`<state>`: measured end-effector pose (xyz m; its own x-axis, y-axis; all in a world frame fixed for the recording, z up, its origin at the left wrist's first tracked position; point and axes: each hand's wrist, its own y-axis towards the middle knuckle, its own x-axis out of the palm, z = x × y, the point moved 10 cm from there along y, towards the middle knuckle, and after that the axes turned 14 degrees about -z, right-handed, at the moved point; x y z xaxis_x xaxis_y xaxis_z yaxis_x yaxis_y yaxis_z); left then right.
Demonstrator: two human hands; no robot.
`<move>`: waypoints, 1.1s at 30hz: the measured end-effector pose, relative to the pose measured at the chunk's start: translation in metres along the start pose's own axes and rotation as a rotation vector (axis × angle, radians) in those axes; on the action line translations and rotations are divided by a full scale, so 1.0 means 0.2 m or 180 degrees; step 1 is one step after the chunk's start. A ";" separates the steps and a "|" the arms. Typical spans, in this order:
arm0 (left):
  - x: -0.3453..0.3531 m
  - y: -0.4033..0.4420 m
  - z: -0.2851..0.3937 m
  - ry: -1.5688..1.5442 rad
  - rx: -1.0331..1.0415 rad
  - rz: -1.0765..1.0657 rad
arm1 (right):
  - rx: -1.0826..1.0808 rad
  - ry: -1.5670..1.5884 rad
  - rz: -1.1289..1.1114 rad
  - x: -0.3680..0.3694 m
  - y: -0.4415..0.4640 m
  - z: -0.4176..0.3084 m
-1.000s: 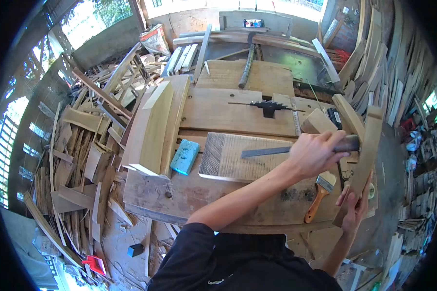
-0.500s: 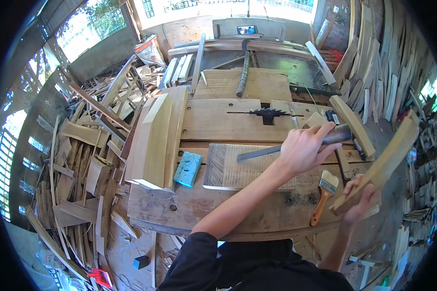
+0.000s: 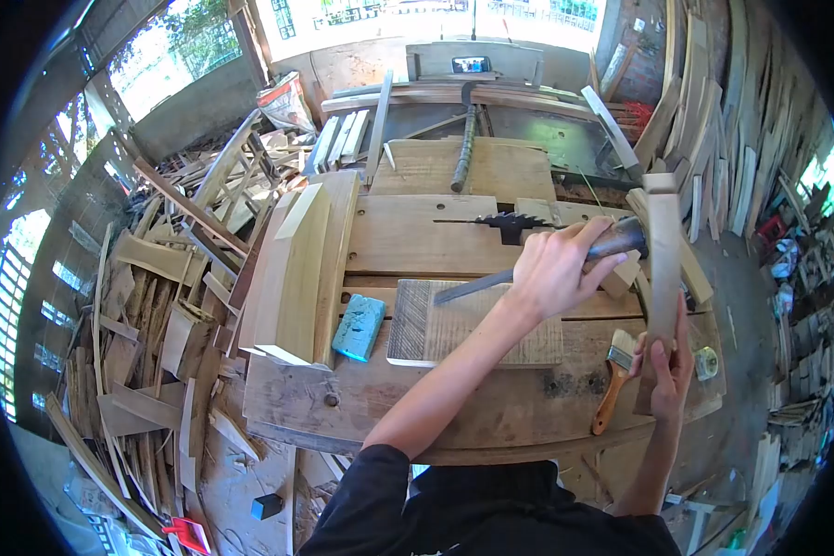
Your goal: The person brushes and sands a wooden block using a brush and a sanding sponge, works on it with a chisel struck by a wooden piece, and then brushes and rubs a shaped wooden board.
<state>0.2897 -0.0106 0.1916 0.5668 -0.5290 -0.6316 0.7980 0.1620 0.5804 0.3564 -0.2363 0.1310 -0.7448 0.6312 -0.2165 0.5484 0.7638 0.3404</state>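
Has the left hand [image 3: 556, 271] closed round a long, dark, narrow flat-bladed tool [image 3: 477, 285] with a dark cylindrical handle, apparently to aim the blade leftward while leaving the butt free on the right. Has the right hand [image 3: 669, 371], well apart from the left, wrapped round the lower part of a long pale wooden bar [image 3: 663, 269], probably for leverage from the length above the grip. Shows the tool to the left of the right hand and farther from the body, with butt and bar close together; impossible to tell contact from gap. Has the blade over a rough grey-brown rectangular board [image 3: 454, 320], laid flat on the broad brown wooden workbench [image 3: 343, 408], perhaps for firm support. Farther out, just left of the right hand, shows an orange-handled paintbrush with pale bristles [image 3: 612, 385], seemingly within easy reach; left of the board, a light-blue rectangular block [image 3: 359, 328]; beyond the left hand, a dark toothed circular saw blade [image 3: 508, 222] in a slot.
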 end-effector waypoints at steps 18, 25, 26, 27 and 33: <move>0.22 -0.14 0.09 0.0144 -0.0108 -0.0479 | 0.0245 -0.0087 0.0039 -0.06 -0.18 0.19; 0.32 -0.24 0.27 0.0065 0.0143 -0.0608 | 0.0086 0.0445 0.0853 -0.33 -0.36 0.22; 0.31 -0.24 0.27 0.0064 0.0125 -0.0581 | -0.0173 0.0867 0.1189 -0.40 -0.39 0.23; 0.30 -0.23 0.26 0.0060 0.0108 -0.0557 | -0.0429 0.1289 0.1528 -0.46 -0.44 0.24; 0.22 -0.22 0.17 0.0247 -0.0195 -0.0469 | 0.0513 0.0056 -0.0077 -0.16 -0.37 0.18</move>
<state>0.2723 -0.0694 0.1562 0.4550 -0.4851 -0.7467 0.8833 0.1393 0.4477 0.3533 -0.3095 0.0799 -0.7643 0.6110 -0.2064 0.5831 0.7914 0.1837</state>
